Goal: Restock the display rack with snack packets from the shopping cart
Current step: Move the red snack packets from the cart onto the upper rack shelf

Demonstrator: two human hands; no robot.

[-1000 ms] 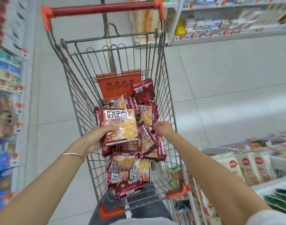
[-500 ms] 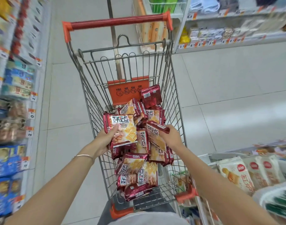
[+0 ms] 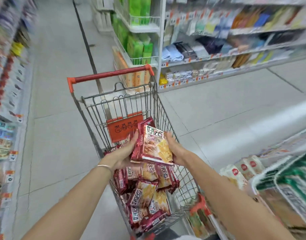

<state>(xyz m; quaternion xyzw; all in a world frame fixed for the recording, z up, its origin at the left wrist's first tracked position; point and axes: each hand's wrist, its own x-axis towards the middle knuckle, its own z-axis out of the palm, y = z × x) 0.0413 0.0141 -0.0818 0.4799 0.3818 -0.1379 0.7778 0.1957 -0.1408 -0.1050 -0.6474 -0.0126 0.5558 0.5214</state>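
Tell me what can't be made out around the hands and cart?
Blurred by motion, head view: left-side shelves, labels unreadable.
Cut off by the right edge: display rack.
Hidden by the top packet: the count in the stack of snack packets, thumbs of left hand and right hand.
Hidden under loose packets: shopping cart floor.

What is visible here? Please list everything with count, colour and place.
held snack packets: small stack, dark red, above cart
loose snack packets: many, dark red, piled in cart
shopping cart: one, grey wire, red handle, mid-aisle
warning sign: one, orange, cart's far wall
green packs: several, green, rack beyond cart
white packets: several, white, right display
bracelet: one, silver, left wrist
left hand: one, holds stack's left side
right hand: one, holds stack's right side
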